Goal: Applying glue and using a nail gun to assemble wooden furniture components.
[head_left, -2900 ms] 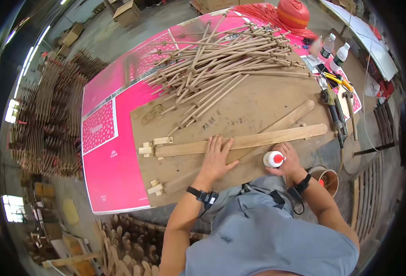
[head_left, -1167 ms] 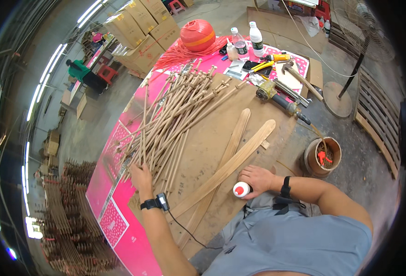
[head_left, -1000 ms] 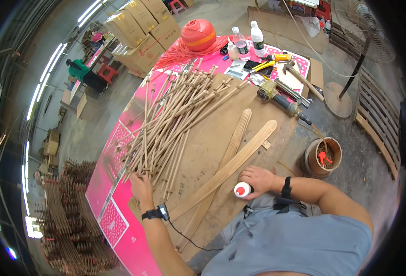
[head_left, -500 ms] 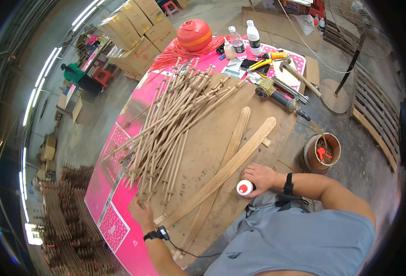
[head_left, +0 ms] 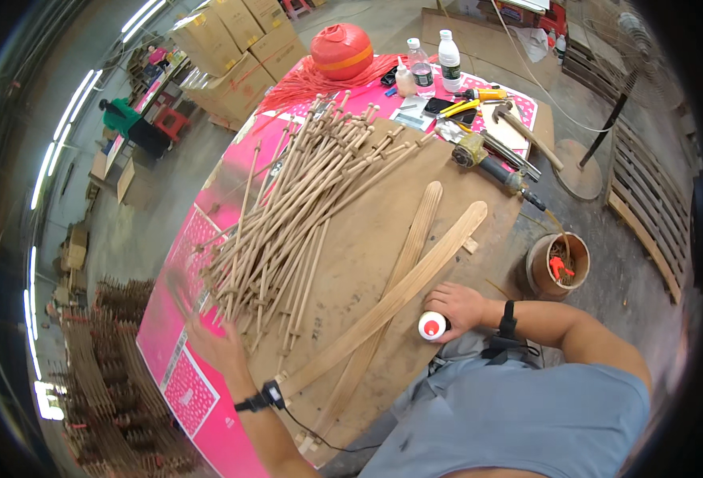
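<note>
My right hand is closed round a white bottle with a red tip, by the table's near edge. My left hand, smeared by motion, is at the near left end of a heap of thin wooden rods with small knobs. Its fingers do not show clearly, nor whether a rod is in them. Between my hands two flat wooden slats with rounded ends lie crossed on the brown board; the upper slat rests over the lower slat.
An air tool, a hammer and several bottles lie or stand at the far right. A red ball of twine sits at the back. Right of the table is a bucket; more bundled rods stand on the left.
My left hand has moved leftward, away from the slat's near end, to the pink table edge. My right hand still grips the bottle. The whole view has shifted slightly.
</note>
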The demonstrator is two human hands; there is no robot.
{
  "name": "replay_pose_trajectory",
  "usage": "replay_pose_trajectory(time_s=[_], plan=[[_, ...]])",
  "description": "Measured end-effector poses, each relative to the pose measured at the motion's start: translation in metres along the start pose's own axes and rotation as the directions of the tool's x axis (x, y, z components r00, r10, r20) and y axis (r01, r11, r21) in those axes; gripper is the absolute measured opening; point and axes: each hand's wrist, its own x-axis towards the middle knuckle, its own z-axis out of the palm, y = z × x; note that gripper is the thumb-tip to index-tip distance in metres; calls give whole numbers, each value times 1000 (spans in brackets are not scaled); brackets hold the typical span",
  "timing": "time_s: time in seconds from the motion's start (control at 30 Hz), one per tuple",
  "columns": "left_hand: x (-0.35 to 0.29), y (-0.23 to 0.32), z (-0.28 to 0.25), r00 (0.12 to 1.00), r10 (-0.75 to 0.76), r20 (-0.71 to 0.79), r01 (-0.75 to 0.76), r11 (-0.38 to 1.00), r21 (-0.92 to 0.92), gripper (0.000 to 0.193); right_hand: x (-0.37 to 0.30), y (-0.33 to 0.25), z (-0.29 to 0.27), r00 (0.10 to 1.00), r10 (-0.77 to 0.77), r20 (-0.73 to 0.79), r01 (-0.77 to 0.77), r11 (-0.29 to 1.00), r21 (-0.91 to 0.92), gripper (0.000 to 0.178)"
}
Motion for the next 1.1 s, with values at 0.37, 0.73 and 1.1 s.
replay_pose_trajectory(time_s=[0.37,0.73,1.1], plan=[[134,15,134,712,-123,692,22,988,153,69,-2,-3,1,999,24,23,-24,1000,-17,55],[125,23,126,772,68,632,50,985,-167,37,-5,0,-3,999,40,31,-40,999,-20,58],[80,66,24,929,85,360,15,964,-266,34,-6,0,3,999,22,-43,-20,999,37,53]])
